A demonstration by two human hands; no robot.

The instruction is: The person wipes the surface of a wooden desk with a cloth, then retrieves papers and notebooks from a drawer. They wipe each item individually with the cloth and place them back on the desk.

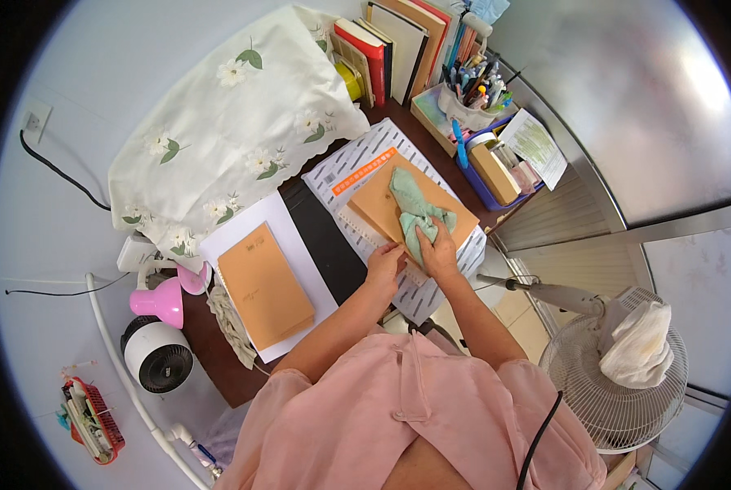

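Observation:
A spiral-bound notebook with a brown cover (371, 198) lies tilted on a grey-and-white patterned package (424, 302) with an orange strip. My right hand (441, 251) is closed on a crumpled pale green cloth (410, 196), which rests on the cover. At the notebook's near left corner, by the spiral edge, my left hand (384, 265) grips with its fingers closed. Part of its fingertips is hidden. To the left, a second brown spiral notebook (266, 286) lies on white sheets (218, 245), apart from both hands.
Books (369, 61), a pen holder (468, 106) and a blue basket (488, 200) line the desk's far right. A flowered cloth (235, 122) covers something at the back. A pink lamp (160, 302) and small fan (161, 355) stand left; a large fan (627, 384) stands right.

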